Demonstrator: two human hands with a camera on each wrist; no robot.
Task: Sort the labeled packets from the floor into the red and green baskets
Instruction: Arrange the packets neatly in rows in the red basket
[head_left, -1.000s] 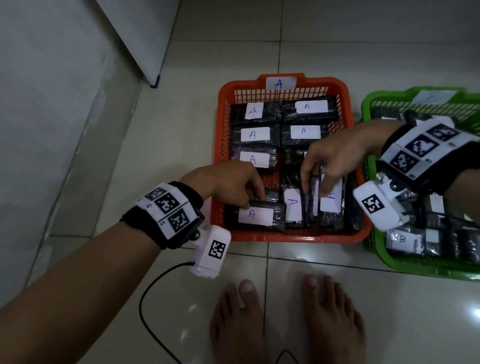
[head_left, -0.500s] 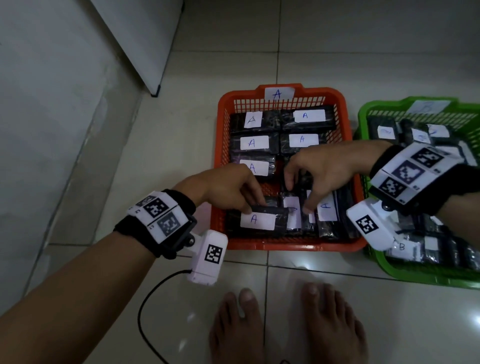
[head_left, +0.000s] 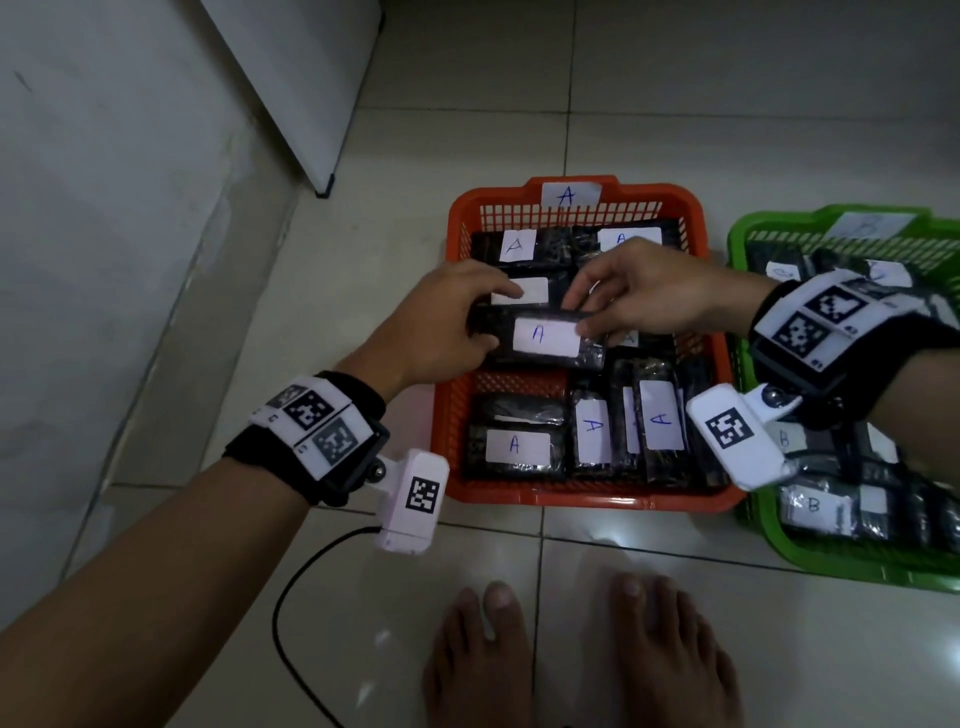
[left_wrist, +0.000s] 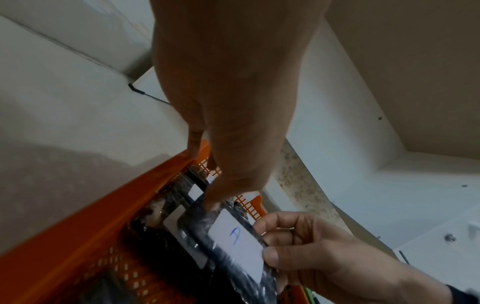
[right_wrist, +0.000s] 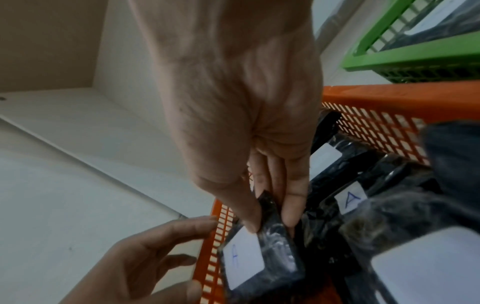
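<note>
A black packet (head_left: 540, 338) with a white "A" label hangs level over the middle of the red basket (head_left: 571, 501). My left hand (head_left: 493, 319) grips its left end, thumb on top. My right hand (head_left: 579, 316) pinches its right end between thumb and fingers. In the left wrist view the packet (left_wrist: 233, 242) lies under my left thumb, and my right hand (left_wrist: 270, 244) pinches its label end. In the right wrist view my right hand (right_wrist: 270, 223) pinches the packet (right_wrist: 249, 261). Several "A" packets fill the red basket. The green basket (head_left: 831, 561) on the right holds "B" packets.
My bare feet (head_left: 576, 660) stand on the tiled floor just in front of the red basket. A black cable (head_left: 283, 587) loops on the floor at the lower left. A white cabinet corner (head_left: 322, 187) and a wall are to the left.
The left hand has raised the "A" packet from the basket's front left towards the middle. The right hand left the upright packets and now pinches that packet's right end.
</note>
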